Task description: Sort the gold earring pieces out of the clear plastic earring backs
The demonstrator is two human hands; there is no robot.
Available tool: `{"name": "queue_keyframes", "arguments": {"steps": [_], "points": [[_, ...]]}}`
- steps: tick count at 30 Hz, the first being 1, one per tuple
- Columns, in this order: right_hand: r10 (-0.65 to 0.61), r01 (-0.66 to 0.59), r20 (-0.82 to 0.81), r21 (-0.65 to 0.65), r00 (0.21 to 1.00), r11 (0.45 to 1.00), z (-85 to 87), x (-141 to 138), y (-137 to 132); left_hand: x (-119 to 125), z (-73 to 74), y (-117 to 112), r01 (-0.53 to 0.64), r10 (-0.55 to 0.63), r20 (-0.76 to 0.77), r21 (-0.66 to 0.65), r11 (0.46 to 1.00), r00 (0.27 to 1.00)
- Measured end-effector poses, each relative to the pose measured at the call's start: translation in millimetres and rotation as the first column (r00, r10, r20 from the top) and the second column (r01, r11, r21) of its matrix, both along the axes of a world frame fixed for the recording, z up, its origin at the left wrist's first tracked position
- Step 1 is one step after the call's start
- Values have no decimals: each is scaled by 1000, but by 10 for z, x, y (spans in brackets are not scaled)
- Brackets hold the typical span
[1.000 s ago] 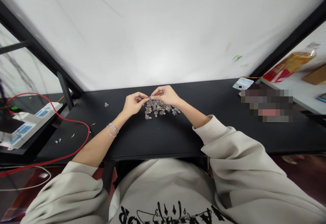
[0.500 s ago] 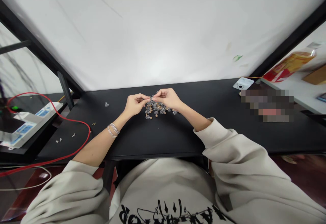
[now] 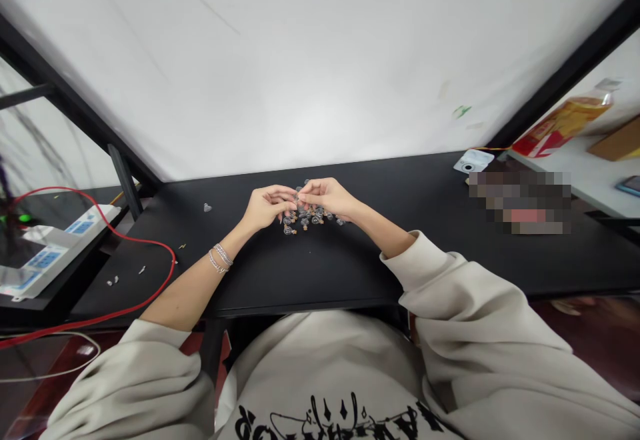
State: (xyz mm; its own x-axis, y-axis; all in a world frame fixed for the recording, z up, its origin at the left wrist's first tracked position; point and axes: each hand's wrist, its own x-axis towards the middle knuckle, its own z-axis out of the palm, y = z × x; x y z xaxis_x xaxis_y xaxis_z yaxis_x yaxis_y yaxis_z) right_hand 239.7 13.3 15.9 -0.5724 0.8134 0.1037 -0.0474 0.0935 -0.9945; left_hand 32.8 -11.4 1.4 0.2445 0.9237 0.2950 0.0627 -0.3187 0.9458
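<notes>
Your hands were nearly together at twelve o'clock, fingertips closed on a tiny clear piece (image 3: 297, 198) between them. Your left hand (image 3: 268, 208) sat at the end of a forearm slanting up from seven o'clock, thumb beneath bent fingers; your right hand (image 3: 327, 195) reached in from four o'clock, fingers curled. The bottles (image 3: 319, 216) lay piled just at six o'clock of both, on the table (image 3: 310, 277).
</notes>
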Motion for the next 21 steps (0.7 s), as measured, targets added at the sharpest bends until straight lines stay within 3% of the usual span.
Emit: {"name": "queue_keyframes", "arguments": {"steps": [3, 7, 10, 12, 14, 16, 21], "points": [[-19, 19, -18, -37, 1000, 999, 3, -34, -33, -9, 22, -7, 79, -79, -10, -9, 997, 997], [-61, 59, -42, -45, 997, 997, 10, -93, -82, -28, 37, -16, 119, -112, -84, 82, 990, 990], [-92, 93, -12, 3, 996, 996, -21, -130, -91, -44, 35, -9, 107, -89, -131, 133, 985, 987], [-154, 150, 28, 108, 988, 983, -53, -139, -74, -58, 20, 10, 96, -79, -144, 117, 988, 986], [-261, 227, 83, 291, 962, 929, -87, -130, -40, -77, -8, 39, 76, -59, -161, 99, 992, 985], [-361, 251, 155, 475, 919, 844, -117, -106, 8, -99, -42, 72, 51, -28, -196, 115, 992, 980], [-448, 46, 386, 714, 806, 699, -172, -69, 103, -124, -92, 111, 42, 7, -227, 213, 976, 974]]}}
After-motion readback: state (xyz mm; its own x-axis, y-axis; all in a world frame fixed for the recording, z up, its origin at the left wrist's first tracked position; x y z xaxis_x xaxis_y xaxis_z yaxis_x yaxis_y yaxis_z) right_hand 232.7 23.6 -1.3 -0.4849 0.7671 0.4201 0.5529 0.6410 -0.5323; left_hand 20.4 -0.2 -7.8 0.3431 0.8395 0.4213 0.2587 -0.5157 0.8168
